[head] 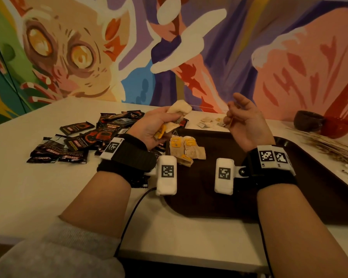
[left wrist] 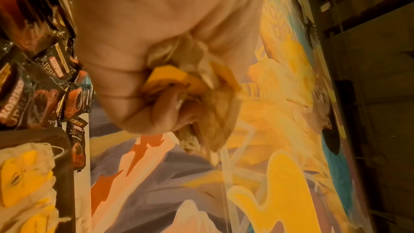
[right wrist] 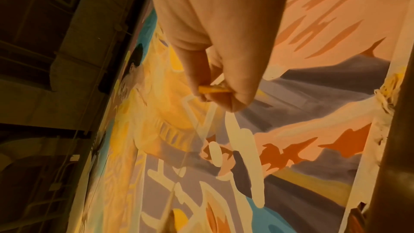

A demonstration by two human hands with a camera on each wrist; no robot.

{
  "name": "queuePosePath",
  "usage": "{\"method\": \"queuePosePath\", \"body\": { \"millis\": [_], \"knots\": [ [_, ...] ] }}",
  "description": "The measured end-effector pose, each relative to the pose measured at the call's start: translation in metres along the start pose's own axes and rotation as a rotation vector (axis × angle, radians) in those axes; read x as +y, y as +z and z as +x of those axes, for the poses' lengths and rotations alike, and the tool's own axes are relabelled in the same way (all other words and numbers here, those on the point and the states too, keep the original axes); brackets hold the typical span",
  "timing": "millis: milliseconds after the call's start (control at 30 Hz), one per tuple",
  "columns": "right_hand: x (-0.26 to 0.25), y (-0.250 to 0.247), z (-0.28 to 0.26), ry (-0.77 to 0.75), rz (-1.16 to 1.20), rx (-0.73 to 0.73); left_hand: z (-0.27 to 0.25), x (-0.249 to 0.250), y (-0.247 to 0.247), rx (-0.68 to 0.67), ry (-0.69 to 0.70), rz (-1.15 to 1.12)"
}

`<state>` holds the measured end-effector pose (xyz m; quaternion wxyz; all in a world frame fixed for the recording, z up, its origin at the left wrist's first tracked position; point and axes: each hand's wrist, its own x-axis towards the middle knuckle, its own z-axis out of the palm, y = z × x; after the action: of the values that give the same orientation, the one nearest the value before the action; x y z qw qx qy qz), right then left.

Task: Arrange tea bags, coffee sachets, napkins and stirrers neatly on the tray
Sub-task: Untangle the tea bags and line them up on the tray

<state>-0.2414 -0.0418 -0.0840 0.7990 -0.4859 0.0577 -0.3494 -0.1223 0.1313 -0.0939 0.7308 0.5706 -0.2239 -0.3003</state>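
Note:
My left hand (head: 159, 125) is raised above the tray's far left corner and grips a bunch of tea bags (head: 180, 110) with yellow tags; the left wrist view shows the fingers curled round the tea bags (left wrist: 201, 95). My right hand (head: 242, 119) pinches one yellow tag (right wrist: 213, 89), and its thin string runs taut across to the bunch. Several tea bags (head: 186, 149) lie in a loose stack on the dark brown tray (head: 269, 201). Black coffee sachets (head: 84, 139) are heaped on the white table left of the tray.
More small sachets or tea bags (head: 209, 122) lie beyond the tray. Wooden stirrers (head: 327, 145) fan out at the right, near a dark cup (head: 307, 120) and a red bowl (head: 338, 127). A painted wall rises behind the table.

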Motion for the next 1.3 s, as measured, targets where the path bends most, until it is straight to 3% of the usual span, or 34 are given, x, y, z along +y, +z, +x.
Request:
{"method": "queuePosePath", "body": {
  "millis": [367,600,933,1133,1300],
  "knots": [
    [-0.006,-0.001,0.001,-0.072,0.141,-0.068,0.003,-0.001,-0.002,0.068,0.016,0.038],
    [-0.017,0.029,0.000,0.027,-0.321,-0.169,0.004,-0.001,-0.002,0.079,0.074,-0.017],
    [-0.007,0.079,0.008,0.166,-0.628,-0.166,0.001,-0.001,-0.003,-0.074,0.123,0.072],
    [-0.001,0.073,0.012,0.207,-0.775,-0.251,0.008,-0.001,-0.009,0.020,0.143,0.066],
    [0.005,0.045,0.024,0.451,-1.448,-0.376,0.012,0.002,-0.014,0.102,0.136,0.022]
  ]
}}
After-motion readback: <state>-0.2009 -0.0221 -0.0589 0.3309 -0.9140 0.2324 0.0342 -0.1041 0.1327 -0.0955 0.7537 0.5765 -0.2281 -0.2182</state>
